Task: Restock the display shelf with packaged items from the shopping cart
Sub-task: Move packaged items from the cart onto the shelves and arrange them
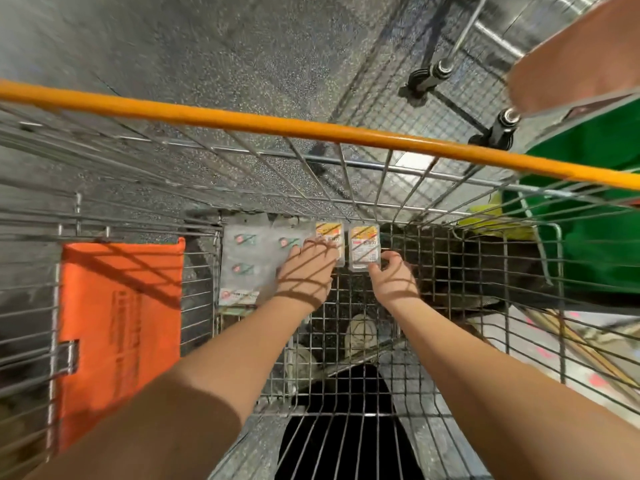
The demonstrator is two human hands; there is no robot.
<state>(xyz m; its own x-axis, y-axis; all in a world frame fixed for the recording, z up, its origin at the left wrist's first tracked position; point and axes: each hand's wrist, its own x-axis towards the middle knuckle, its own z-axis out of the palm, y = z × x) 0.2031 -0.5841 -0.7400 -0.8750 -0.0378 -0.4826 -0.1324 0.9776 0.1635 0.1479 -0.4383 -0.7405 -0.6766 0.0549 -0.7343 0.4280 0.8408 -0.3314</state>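
**Small packs being reached for at the far end of the cart**

While both forearms are being stretched down into the shopping cart [485, 306], the left hand [306, 271] is being laid flat, fingers nearly straight, over the left yellow-labelled pack [330, 233] and the edge of the clear plastic packets [252, 261] beside it; nothing is being gripped by it yet. The right hand [393, 277] is being held half open, fingers loosely curled, just short of the right yellow-labelled pack [364, 247]; whether contact is being made cannot be told.

Both yellow packs are lying side by side on the wire floor against the cart's far wall. They are being judged light and fairly stiff, small film-sealed trays, possibly slick on top; each is best being pinched across its short sides, with the sealed film spared from pressing. The clear packets look soft and floppy, so support from beneath is being advised.

Further off, the orange handle bar [311, 128] is crossing the view. No display shelf can be clearly made out.
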